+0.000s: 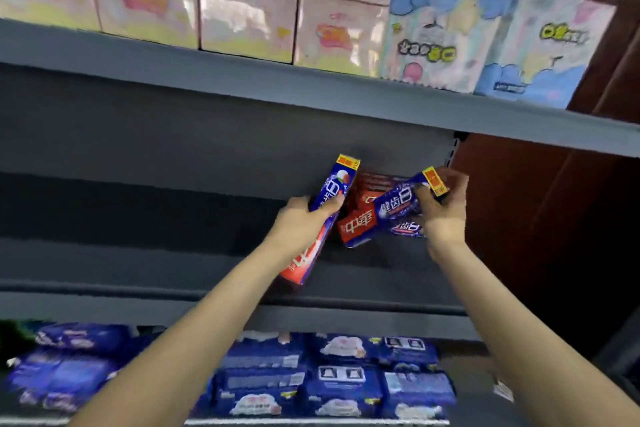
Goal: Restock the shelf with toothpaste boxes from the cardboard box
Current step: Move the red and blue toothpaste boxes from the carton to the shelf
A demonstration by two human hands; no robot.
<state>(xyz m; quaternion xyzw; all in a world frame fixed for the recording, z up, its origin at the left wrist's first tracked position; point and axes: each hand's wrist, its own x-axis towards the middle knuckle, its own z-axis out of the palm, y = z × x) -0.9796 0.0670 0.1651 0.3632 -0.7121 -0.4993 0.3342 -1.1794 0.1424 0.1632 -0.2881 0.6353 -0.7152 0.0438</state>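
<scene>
1. At the middle shelf [221, 298], right-hand end, your left hand [298, 222] has its fingers curled round a long toothpaste box [320, 218], blue at the upper end and red at the lower; the box stands steeply tilted, its yellow-tipped end up toward the back panel [173, 135]
2. Just beside it, your right hand [441, 208] grips a second blue toothpaste box [401, 201] near its yellow-tipped end, thumb on the front face, fingers wrapped behind; this box lies slanted, low end toward the left
3. Between and behind the two held boxes, a small heap of red toothpaste boxes [356, 225] lies on the shelf, touching the box in your right hand; one more blue box [407, 229] shows just under that hand
4. Both forearms reach up from the bottom of the view
5. Above, the upper shelf [242, 76] carries pink packs [242, 14] on the left and pale blue packs [485, 28] on the right
6. Below, dark blue packs [343, 381] fill the lowest shelf; a brown wall [554, 218] stands at the right
</scene>
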